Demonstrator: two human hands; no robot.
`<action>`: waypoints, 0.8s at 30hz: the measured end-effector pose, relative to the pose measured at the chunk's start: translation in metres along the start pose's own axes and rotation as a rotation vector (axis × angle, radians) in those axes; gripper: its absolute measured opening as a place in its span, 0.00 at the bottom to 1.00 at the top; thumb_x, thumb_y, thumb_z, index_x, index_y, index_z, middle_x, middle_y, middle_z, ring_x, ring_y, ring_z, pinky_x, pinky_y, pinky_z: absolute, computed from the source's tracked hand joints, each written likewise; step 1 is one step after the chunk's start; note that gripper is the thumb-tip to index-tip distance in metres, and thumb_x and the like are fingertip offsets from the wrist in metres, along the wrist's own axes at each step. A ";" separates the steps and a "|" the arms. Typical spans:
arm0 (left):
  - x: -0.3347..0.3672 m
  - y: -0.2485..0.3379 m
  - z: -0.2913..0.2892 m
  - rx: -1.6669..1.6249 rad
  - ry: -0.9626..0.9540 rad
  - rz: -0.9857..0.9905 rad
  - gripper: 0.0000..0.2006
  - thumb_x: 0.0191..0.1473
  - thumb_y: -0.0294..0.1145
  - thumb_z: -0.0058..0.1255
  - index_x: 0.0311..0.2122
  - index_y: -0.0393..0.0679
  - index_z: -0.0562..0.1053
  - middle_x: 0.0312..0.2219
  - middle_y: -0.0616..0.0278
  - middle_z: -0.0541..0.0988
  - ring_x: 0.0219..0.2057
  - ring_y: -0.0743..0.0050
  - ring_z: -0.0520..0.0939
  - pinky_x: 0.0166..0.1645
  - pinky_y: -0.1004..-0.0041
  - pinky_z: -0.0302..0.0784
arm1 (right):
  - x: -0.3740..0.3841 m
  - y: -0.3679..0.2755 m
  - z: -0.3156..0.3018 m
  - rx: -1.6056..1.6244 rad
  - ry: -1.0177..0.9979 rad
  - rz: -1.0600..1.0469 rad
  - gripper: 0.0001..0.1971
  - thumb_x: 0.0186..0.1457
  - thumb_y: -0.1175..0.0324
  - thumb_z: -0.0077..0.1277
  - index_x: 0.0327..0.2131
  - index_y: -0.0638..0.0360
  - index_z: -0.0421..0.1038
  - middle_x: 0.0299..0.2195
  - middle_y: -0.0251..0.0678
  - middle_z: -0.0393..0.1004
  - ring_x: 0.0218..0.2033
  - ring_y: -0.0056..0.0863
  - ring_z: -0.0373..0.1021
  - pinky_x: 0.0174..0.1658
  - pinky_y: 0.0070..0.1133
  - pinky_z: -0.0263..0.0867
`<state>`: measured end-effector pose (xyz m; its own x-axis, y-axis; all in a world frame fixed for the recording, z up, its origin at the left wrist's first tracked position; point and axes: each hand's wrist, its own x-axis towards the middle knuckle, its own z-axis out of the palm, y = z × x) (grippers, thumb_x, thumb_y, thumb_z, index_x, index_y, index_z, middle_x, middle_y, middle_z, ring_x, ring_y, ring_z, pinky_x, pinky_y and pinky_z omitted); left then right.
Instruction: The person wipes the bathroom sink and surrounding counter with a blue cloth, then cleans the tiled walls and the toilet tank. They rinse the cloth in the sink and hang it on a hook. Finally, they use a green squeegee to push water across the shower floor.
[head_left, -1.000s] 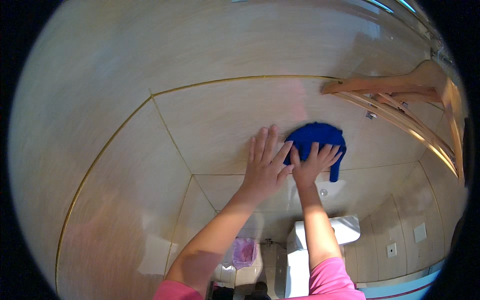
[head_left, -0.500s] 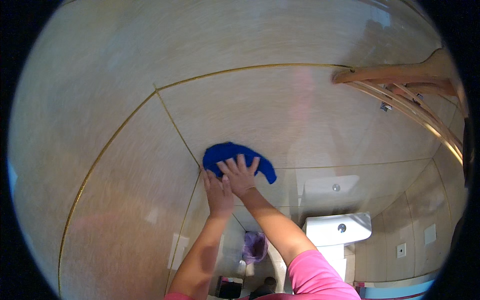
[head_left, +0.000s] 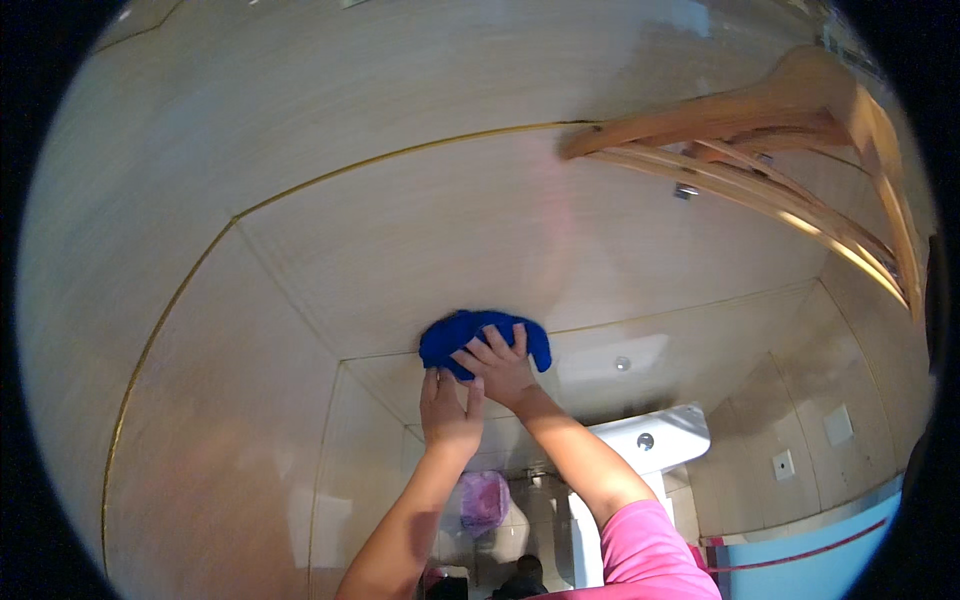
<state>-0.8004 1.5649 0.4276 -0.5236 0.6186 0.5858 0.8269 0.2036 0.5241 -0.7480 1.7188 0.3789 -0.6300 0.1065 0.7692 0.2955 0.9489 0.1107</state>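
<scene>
A bunched blue cloth [head_left: 452, 334] lies against the beige tiled wall [head_left: 420, 250], along a tile joint and a little right of the corner. My right hand [head_left: 499, 368] presses flat on it with the fingers spread, and part of the cloth is covered by the hand. Below the cloth's lower left edge is my left hand [head_left: 450, 414], its fingers stretched out and the thumb apart. The left fingertips are at the cloth's edge; whether they press on it I cannot tell.
Wooden hangers [head_left: 720, 125] hang at the upper right. Below right stands a white toilet tank [head_left: 655, 434] with a round button. A bin with a purple liner [head_left: 485, 500] is on the floor beneath my arms. A socket [head_left: 783, 465] sits on the right wall.
The cloth has moved right along the wall, away from the corner, under my right hand. My left hand sits slightly lower against it. The view has shifted, bringing more of the hangers into sight.
</scene>
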 end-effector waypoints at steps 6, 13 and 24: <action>0.047 0.098 0.008 -0.125 -0.057 0.337 0.33 0.59 0.40 0.59 0.62 0.27 0.65 0.58 0.34 0.67 0.58 0.34 0.70 0.65 0.54 0.65 | 0.018 0.088 -0.106 -0.122 0.295 0.206 0.25 0.40 0.40 0.65 0.41 0.38 0.79 0.49 0.35 0.68 0.63 0.54 0.55 0.65 0.64 0.35; 0.115 0.197 0.038 -0.316 -0.029 0.718 0.32 0.55 0.32 0.61 0.61 0.29 0.66 0.57 0.37 0.68 0.57 0.37 0.71 0.63 0.53 0.67 | 0.027 0.208 -0.188 -0.267 0.503 0.319 0.30 0.41 0.41 0.65 0.43 0.49 0.77 0.54 0.51 0.63 0.67 0.62 0.50 0.68 0.61 0.31; 0.037 0.153 0.147 -0.262 -0.274 0.709 0.32 0.54 0.30 0.54 0.64 0.28 0.63 0.65 0.39 0.62 0.63 0.36 0.66 0.66 0.48 0.61 | -0.117 0.179 -0.059 -0.028 0.621 0.915 0.42 0.56 0.40 0.53 0.65 0.56 0.52 0.72 0.57 0.38 0.73 0.65 0.31 0.69 0.62 0.27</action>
<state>-0.6628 1.7306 0.4383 0.2049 0.7053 0.6786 0.8511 -0.4708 0.2324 -0.5789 1.8589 0.3462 0.3024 0.5900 0.7487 0.4867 0.5798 -0.6535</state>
